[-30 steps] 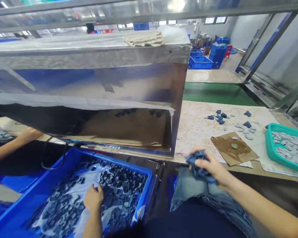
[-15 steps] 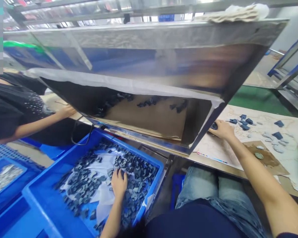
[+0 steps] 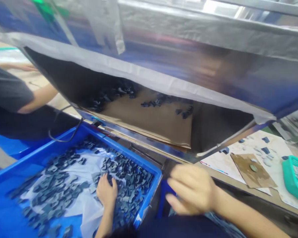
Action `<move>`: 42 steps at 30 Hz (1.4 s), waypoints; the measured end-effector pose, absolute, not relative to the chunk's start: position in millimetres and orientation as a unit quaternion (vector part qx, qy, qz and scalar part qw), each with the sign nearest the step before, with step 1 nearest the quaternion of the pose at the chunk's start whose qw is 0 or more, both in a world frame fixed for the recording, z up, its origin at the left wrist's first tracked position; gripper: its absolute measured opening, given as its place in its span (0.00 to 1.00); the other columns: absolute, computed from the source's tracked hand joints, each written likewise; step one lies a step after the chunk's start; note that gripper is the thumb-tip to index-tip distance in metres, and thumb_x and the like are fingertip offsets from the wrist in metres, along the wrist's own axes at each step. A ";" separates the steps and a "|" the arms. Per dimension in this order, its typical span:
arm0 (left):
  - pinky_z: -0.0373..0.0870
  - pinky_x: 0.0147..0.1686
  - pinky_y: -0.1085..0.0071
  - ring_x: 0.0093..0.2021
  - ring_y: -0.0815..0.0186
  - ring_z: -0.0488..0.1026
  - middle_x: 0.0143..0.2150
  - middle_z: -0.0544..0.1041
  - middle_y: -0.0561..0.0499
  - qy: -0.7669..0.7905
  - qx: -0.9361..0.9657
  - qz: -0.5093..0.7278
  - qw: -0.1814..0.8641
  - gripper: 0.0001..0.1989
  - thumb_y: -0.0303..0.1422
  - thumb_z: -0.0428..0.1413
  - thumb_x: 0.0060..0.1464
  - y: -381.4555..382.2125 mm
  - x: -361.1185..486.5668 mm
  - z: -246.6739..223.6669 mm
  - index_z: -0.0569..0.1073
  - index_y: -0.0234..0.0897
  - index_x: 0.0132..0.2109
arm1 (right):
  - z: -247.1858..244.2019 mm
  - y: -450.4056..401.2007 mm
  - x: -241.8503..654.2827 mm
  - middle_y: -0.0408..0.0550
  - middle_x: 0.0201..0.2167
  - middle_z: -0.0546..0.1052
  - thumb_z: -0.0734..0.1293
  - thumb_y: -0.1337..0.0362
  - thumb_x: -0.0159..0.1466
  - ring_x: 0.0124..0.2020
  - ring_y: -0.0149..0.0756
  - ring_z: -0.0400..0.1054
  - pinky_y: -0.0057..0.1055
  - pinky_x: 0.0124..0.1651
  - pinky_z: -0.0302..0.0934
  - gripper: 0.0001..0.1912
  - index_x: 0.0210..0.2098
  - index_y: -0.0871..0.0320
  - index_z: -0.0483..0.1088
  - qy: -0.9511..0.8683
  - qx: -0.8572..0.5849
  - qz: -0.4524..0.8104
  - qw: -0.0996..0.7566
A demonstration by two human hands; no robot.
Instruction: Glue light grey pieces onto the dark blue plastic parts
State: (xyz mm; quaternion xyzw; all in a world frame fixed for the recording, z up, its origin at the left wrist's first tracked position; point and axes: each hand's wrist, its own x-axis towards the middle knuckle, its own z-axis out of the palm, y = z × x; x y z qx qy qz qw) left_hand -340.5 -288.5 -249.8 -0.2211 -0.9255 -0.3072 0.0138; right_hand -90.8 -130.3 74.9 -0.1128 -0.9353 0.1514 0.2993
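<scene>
My left hand [image 3: 107,190] rests among small dark blue-grey curved pieces [image 3: 129,195] in a large blue bin [image 3: 136,160]. Its thumb is apart from the fingers, and the fingertips touch the pieces. White thin sheeting [image 3: 89,211] lies under and between the pieces. My right hand [image 3: 192,190], blurred by motion, is in the air just right of the bin's edge. Its fingers are loosely bent, with a gap to the thumb, and nothing shows between them.
A tilted metal hood [image 3: 149,74] with a taped edge stands ahead, over brown board [image 3: 149,122] bearing dark pieces. To the right, the table [image 3: 223,163] holds loose pieces, a brown card [image 3: 253,170] and a green basket [image 3: 294,188]. A co-worker's arm [image 3: 39,99] is at left.
My right hand has left the table beside the hood and moved left toward the bin. My left hand stays among the pieces. The view has shifted, bringing the hood closer.
</scene>
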 end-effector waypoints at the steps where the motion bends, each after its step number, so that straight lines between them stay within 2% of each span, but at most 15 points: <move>1: 0.63 0.57 0.53 0.59 0.48 0.65 0.55 0.71 0.34 -0.926 -0.216 -0.311 0.011 0.26 0.38 0.42 0.56 -287.7 -339.8 -248.9 0.67 0.28 0.56 | 79.0 -123.6 -129.0 0.47 0.31 0.76 0.64 0.55 0.62 0.34 0.39 0.71 0.36 0.37 0.69 0.09 0.31 0.50 0.72 -0.944 -0.063 0.160 0.283; 4: 0.61 0.58 0.52 0.60 0.49 0.65 0.56 0.71 0.35 -0.926 -0.206 -0.317 0.008 0.25 0.37 0.43 0.56 -284.9 -339.1 -248.9 0.67 0.29 0.56 | 93.1 -68.7 -253.4 0.50 0.45 0.74 0.62 0.57 0.64 0.48 0.41 0.68 0.40 0.52 0.64 0.11 0.42 0.54 0.70 -0.940 -0.164 0.167 0.247; 9: 0.63 0.56 0.54 0.58 0.51 0.67 0.55 0.73 0.35 -0.926 -0.197 -0.322 0.018 0.25 0.38 0.42 0.56 -279.7 -341.2 -260.1 0.70 0.29 0.53 | 101.4 33.9 -407.2 0.59 0.55 0.67 0.67 0.56 0.61 0.60 0.55 0.56 0.54 0.62 0.48 0.20 0.48 0.61 0.68 -0.965 -0.217 0.041 0.145; 12: 0.63 0.56 0.56 0.58 0.53 0.68 0.55 0.73 0.37 -0.923 -0.192 -0.331 0.025 0.23 0.38 0.44 0.54 -275.1 -342.4 -270.5 0.72 0.32 0.51 | 99.4 67.0 -449.9 0.58 0.61 0.63 0.70 0.53 0.56 0.65 0.57 0.48 0.55 0.65 0.40 0.29 0.54 0.59 0.65 -0.960 -0.254 0.039 0.113; 17: 0.65 0.56 0.59 0.57 0.55 0.69 0.55 0.75 0.43 -0.920 -0.182 -0.345 0.042 0.22 0.37 0.49 0.50 -267.3 -346.3 -292.8 0.74 0.39 0.52 | 93.3 110.8 -491.6 0.65 0.61 0.61 0.72 0.47 0.51 0.64 0.61 0.52 0.54 0.62 0.48 0.41 0.58 0.61 0.62 -0.969 -0.234 0.023 0.074; 21: 0.67 0.55 0.59 0.55 0.56 0.72 0.54 0.75 0.45 -0.908 -0.225 -0.344 0.083 0.22 0.37 0.48 0.51 -268.0 -344.8 -312.3 0.75 0.42 0.52 | 86.3 137.7 -522.1 0.64 0.63 0.59 0.70 0.47 0.53 0.64 0.59 0.52 0.52 0.61 0.51 0.38 0.58 0.58 0.62 -0.973 -0.228 0.009 0.045; 26: 0.67 0.55 0.60 0.52 0.58 0.74 0.53 0.76 0.47 -0.903 -0.257 -0.324 0.113 0.22 0.36 0.48 0.52 -272.3 -340.1 -322.9 0.75 0.44 0.52 | 81.9 155.8 -532.1 0.57 0.58 0.66 0.68 0.46 0.54 0.60 0.52 0.59 0.45 0.59 0.57 0.35 0.57 0.54 0.64 -0.975 -0.223 0.010 0.012; 32: 0.67 0.55 0.62 0.51 0.59 0.74 0.52 0.77 0.46 -0.908 -0.260 -0.304 0.122 0.21 0.36 0.47 0.53 -272.6 -339.8 -316.5 0.75 0.41 0.51 | 87.3 166.0 -482.5 0.55 0.60 0.64 0.70 0.48 0.54 0.61 0.49 0.58 0.42 0.62 0.54 0.32 0.54 0.54 0.66 -0.976 -0.214 0.009 -0.043; 35: 0.66 0.56 0.62 0.52 0.60 0.74 0.53 0.76 0.46 -0.911 -0.257 -0.304 0.103 0.21 0.35 0.47 0.53 -272.6 -340.4 -312.6 0.75 0.41 0.51 | 89.2 165.4 -457.6 0.57 0.60 0.63 0.71 0.46 0.51 0.61 0.51 0.58 0.42 0.61 0.55 0.39 0.58 0.54 0.63 -0.971 -0.222 0.007 -0.086; 38: 0.66 0.56 0.61 0.52 0.59 0.74 0.52 0.77 0.45 -0.911 -0.262 -0.302 0.105 0.21 0.35 0.47 0.53 -272.4 -341.4 -307.0 0.76 0.39 0.50 | 85.9 156.7 -450.3 0.59 0.60 0.62 0.73 0.46 0.47 0.60 0.53 0.59 0.42 0.57 0.58 0.45 0.60 0.53 0.61 -0.963 -0.255 -0.002 -0.091; 42: 0.68 0.54 0.60 0.50 0.58 0.74 0.52 0.77 0.44 -0.907 -0.270 -0.296 0.128 0.20 0.33 0.47 0.52 -271.8 -343.2 -296.9 0.76 0.37 0.49 | 73.7 136.3 -449.8 0.54 0.53 0.69 0.70 0.49 0.52 0.53 0.50 0.66 0.39 0.53 0.61 0.31 0.53 0.51 0.68 -0.956 -0.288 -0.017 -0.043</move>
